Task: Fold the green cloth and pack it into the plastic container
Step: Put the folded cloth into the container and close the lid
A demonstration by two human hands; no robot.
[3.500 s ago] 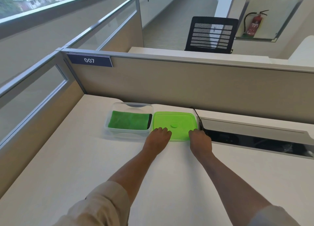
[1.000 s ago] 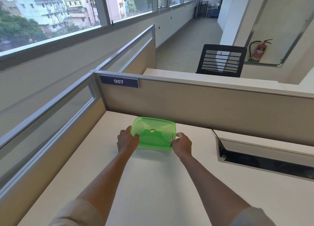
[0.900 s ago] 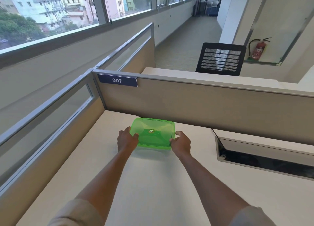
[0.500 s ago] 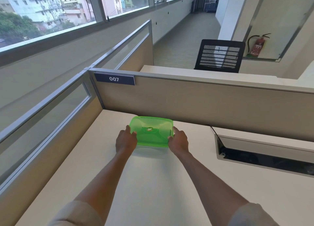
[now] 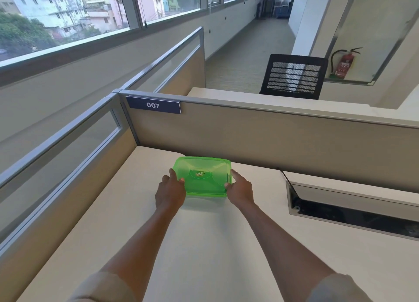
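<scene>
The plastic container [image 5: 205,194] stands on the white desk [image 5: 204,245] near the back partition. A translucent green lid [image 5: 202,175] with a round logo in its middle covers it. The green cloth is under the lid and I cannot make it out. My left hand [image 5: 170,191] presses against the lid's left edge, thumb on top. My right hand [image 5: 240,191] holds the lid's right edge the same way, with its fingers on the near right corner.
A beige partition [image 5: 272,138] with a "007" label [image 5: 153,105] rises just behind the container. A glass-topped side partition [image 5: 68,147] runs along the left. A recessed cable tray [image 5: 353,211] opens in the desk to the right. A black mesh chair [image 5: 293,76] stands beyond.
3.5 s ago the lid lay beside the open container with the cloth inside. Now the lid sits on the container. Over the last second both hands closed in on its side edges.
</scene>
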